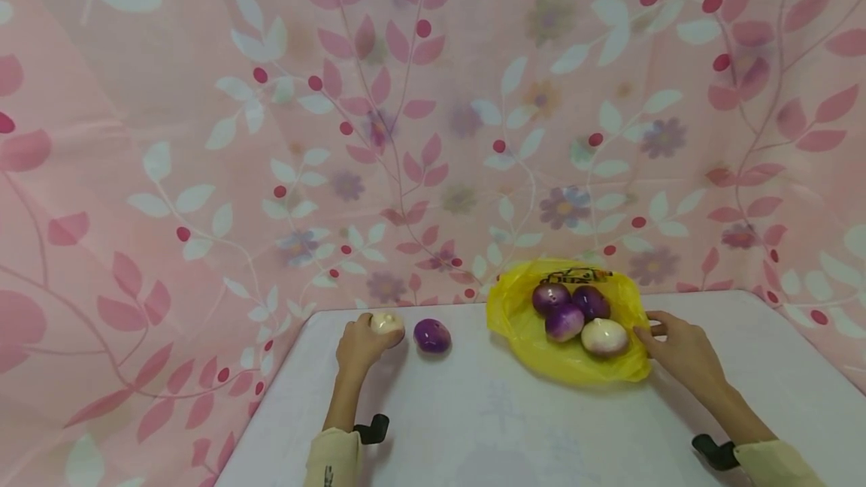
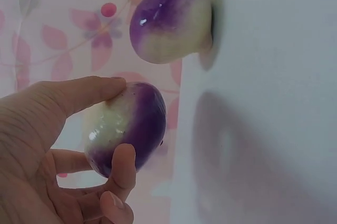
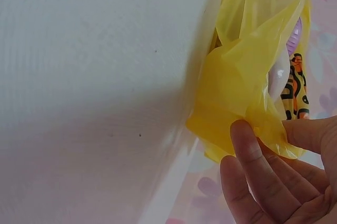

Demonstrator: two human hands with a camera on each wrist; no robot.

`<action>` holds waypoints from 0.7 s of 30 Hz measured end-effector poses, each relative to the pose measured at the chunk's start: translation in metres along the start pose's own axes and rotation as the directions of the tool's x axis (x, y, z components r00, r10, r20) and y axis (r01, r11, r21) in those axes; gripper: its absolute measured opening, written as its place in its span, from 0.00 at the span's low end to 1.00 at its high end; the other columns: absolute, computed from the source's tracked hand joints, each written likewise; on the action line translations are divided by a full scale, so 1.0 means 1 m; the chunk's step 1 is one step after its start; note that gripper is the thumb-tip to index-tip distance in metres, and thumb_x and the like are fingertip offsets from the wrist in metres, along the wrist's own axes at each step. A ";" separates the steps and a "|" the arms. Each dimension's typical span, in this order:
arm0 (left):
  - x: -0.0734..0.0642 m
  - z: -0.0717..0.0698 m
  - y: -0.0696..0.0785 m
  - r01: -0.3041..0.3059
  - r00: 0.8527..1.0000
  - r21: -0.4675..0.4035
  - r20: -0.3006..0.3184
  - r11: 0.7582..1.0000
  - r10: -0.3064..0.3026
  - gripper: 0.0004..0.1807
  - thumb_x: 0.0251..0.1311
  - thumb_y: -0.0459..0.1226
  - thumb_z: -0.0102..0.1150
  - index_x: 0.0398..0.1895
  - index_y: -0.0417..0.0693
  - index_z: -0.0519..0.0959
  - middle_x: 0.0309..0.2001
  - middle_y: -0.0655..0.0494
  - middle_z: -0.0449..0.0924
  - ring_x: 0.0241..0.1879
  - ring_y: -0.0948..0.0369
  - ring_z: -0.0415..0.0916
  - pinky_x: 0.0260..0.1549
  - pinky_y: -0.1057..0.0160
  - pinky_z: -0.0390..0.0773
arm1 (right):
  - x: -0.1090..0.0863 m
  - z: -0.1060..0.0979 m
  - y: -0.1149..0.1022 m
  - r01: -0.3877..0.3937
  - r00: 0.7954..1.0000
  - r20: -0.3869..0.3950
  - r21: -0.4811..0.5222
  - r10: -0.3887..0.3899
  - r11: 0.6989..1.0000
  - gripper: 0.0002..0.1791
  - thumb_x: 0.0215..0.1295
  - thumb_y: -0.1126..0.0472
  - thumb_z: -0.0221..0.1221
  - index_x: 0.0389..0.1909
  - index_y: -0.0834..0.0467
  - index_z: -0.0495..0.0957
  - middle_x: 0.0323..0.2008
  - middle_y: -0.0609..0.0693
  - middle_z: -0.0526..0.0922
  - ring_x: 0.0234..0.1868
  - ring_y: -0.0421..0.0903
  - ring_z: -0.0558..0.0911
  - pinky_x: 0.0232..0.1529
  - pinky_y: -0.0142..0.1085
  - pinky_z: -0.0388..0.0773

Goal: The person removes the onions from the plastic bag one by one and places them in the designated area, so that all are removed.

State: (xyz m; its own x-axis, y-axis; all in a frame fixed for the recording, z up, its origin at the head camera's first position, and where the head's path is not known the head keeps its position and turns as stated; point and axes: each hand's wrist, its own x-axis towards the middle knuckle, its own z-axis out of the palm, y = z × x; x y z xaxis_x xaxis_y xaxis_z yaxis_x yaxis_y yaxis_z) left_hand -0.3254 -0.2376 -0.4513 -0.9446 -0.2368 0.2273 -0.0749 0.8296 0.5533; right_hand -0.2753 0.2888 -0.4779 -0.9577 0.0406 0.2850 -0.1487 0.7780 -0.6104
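Note:
My left hand (image 1: 358, 346) grips a white-and-purple turnip (image 2: 126, 124) between thumb and fingers. In the left wrist view this turnip is off the table, its shadow falling to one side. Just right of it, a second turnip (image 1: 432, 336) rests on the table, its purple side facing the head camera. A yellow plastic bag (image 1: 571, 371) lies spread open on the right, with several turnips (image 1: 564, 322) grouped inside. At the bag's right edge, my right hand (image 1: 686, 355) pinches the thin plastic between thumb and fingers.
The white table (image 1: 467, 427) ends at the back against a pink floral cloth (image 1: 433, 134). Dark straps with camera mounts (image 1: 372, 429) sit on both wrists, below light sleeves. Black and orange print (image 3: 295, 89) marks the bag.

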 end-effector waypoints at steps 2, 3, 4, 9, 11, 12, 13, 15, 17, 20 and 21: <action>0.000 0.002 -0.002 0.004 1.000 -0.001 -0.002 1.000 -0.004 0.36 0.45 0.56 0.73 0.51 0.41 0.78 0.39 0.41 0.77 0.37 0.46 0.76 0.31 0.46 0.75 | 0.000 0.000 0.000 0.001 1.000 -0.001 -0.002 -0.001 1.000 0.30 0.70 0.50 0.58 0.57 0.73 0.71 0.41 0.71 0.82 0.28 0.52 0.85 0.29 0.45 0.82; 0.000 0.003 -0.003 0.008 1.000 0.001 0.000 1.000 -0.008 0.36 0.44 0.56 0.73 0.51 0.41 0.78 0.39 0.41 0.77 0.37 0.46 0.76 0.32 0.46 0.75 | -0.001 0.000 0.000 0.002 1.000 -0.003 -0.003 -0.002 1.000 0.30 0.70 0.50 0.58 0.57 0.73 0.71 0.41 0.71 0.83 0.28 0.52 0.86 0.28 0.44 0.82; 0.000 0.004 -0.003 0.011 1.000 0.001 0.004 1.000 -0.011 0.36 0.44 0.56 0.73 0.51 0.41 0.78 0.39 0.41 0.77 0.38 0.46 0.76 0.32 0.46 0.75 | -0.001 0.000 0.001 0.003 1.000 -0.006 -0.004 -0.003 1.000 0.30 0.70 0.50 0.59 0.57 0.73 0.71 0.41 0.71 0.83 0.28 0.52 0.86 0.28 0.43 0.82; 0.001 0.010 -0.009 0.009 0.999 0.025 0.034 1.000 -0.010 0.36 0.43 0.55 0.73 0.50 0.40 0.78 0.39 0.40 0.76 0.37 0.46 0.75 0.33 0.46 0.74 | -0.002 0.001 0.001 0.009 1.000 -0.017 -0.004 -0.009 1.000 0.28 0.70 0.51 0.59 0.57 0.72 0.72 0.41 0.70 0.83 0.28 0.52 0.86 0.27 0.42 0.82; 0.001 0.012 -0.011 0.007 0.999 0.034 0.044 0.999 -0.009 0.36 0.43 0.55 0.73 0.50 0.40 0.78 0.38 0.40 0.76 0.37 0.46 0.75 0.33 0.45 0.74 | -0.002 0.000 0.001 0.003 1.000 -0.011 -0.002 -0.003 1.000 0.29 0.70 0.51 0.59 0.57 0.72 0.71 0.41 0.71 0.83 0.28 0.51 0.86 0.28 0.43 0.82; 0.002 0.013 -0.013 0.008 0.999 0.041 0.049 0.999 -0.010 0.36 0.43 0.55 0.73 0.50 0.40 0.77 0.38 0.40 0.75 0.37 0.46 0.75 0.33 0.46 0.74 | -0.002 0.000 0.001 0.000 1.000 -0.008 -0.001 0.000 1.000 0.29 0.70 0.50 0.59 0.58 0.72 0.71 0.41 0.71 0.83 0.28 0.51 0.86 0.28 0.44 0.82; 0.002 0.014 -0.014 0.009 0.999 0.044 0.052 0.999 -0.011 0.36 0.43 0.55 0.73 0.50 0.40 0.77 0.38 0.40 0.75 0.37 0.46 0.75 0.33 0.45 0.74 | -0.002 0.000 0.001 -0.004 1.000 -0.004 -0.001 0.004 1.000 0.30 0.70 0.50 0.59 0.58 0.72 0.71 0.41 0.71 0.83 0.27 0.51 0.86 0.28 0.44 0.82; 0.002 0.016 -0.016 0.018 0.998 0.053 0.058 0.998 -0.021 0.36 0.43 0.55 0.74 0.50 0.39 0.77 0.38 0.40 0.75 0.36 0.46 0.75 0.32 0.46 0.74 | -0.001 0.000 0.001 -0.010 1.000 0.003 0.000 0.010 1.000 0.31 0.70 0.49 0.58 0.58 0.73 0.71 0.41 0.71 0.83 0.27 0.51 0.86 0.29 0.45 0.82; 0.001 0.018 -0.017 0.029 0.997 0.057 0.063 0.998 -0.033 0.36 0.42 0.55 0.74 0.49 0.39 0.77 0.38 0.39 0.75 0.35 0.46 0.75 0.31 0.47 0.74 | -0.001 0.000 0.001 -0.013 1.000 0.004 -0.001 0.013 1.000 0.31 0.70 0.49 0.58 0.58 0.73 0.71 0.42 0.71 0.83 0.27 0.50 0.86 0.29 0.45 0.82; 0.000 0.017 -0.017 0.037 0.997 0.064 0.072 0.997 -0.042 0.36 0.44 0.55 0.73 0.49 0.38 0.76 0.37 0.39 0.74 0.35 0.47 0.75 0.30 0.48 0.73 | -0.002 0.001 0.001 -0.008 1.000 -0.004 -0.005 0.008 1.000 0.30 0.70 0.50 0.58 0.58 0.72 0.71 0.41 0.71 0.83 0.28 0.51 0.86 0.29 0.44 0.82; 0.000 0.016 -0.016 0.036 0.996 0.066 0.076 0.997 -0.041 0.36 0.45 0.55 0.72 0.49 0.38 0.75 0.37 0.39 0.74 0.35 0.47 0.74 0.30 0.48 0.73 | -0.002 0.001 0.001 -0.004 1.000 -0.010 -0.007 0.004 1.000 0.30 0.70 0.50 0.59 0.58 0.72 0.71 0.41 0.70 0.83 0.28 0.51 0.86 0.28 0.43 0.81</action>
State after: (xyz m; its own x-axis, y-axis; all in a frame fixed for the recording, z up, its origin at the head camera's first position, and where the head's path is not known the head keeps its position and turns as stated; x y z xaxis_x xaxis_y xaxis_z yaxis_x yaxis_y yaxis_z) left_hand -0.3294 -0.2432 -0.4734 -0.9624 -0.2312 0.1425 -0.1297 0.8523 0.5068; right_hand -0.2739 0.2886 -0.4798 -0.9558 0.0498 0.2896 -0.1430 0.7821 -0.6065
